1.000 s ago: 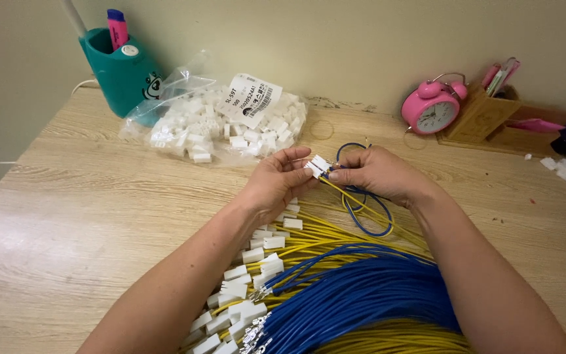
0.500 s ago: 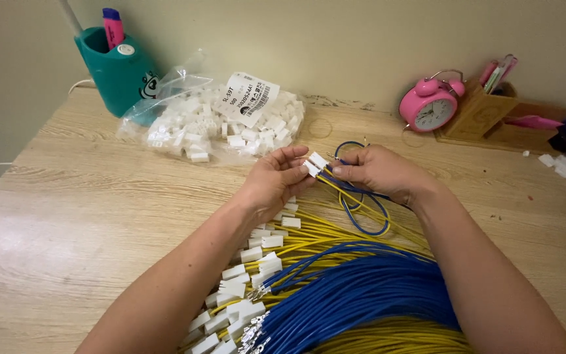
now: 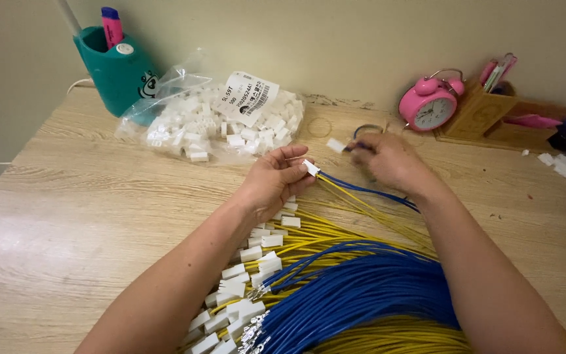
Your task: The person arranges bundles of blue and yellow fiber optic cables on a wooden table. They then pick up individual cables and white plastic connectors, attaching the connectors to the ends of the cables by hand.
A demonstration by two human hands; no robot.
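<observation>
Over a wooden tabletop (image 3: 67,216), the left hand (image 3: 275,183) pinched a white connector (image 3: 310,168) on yellow and blue wires (image 3: 361,196), while the blurred right hand (image 3: 388,160) held another connector (image 3: 337,145).

Single head-worn view, looking steeply down and forward over the light wooden table (image 3: 54,216) toward the beige back wall (image 3: 335,39). Close range: both forearms enter from the bottom edge, left hand (image 3: 273,183) and right hand (image 3: 388,160) mid-frame. No second view shares the scene.
</observation>
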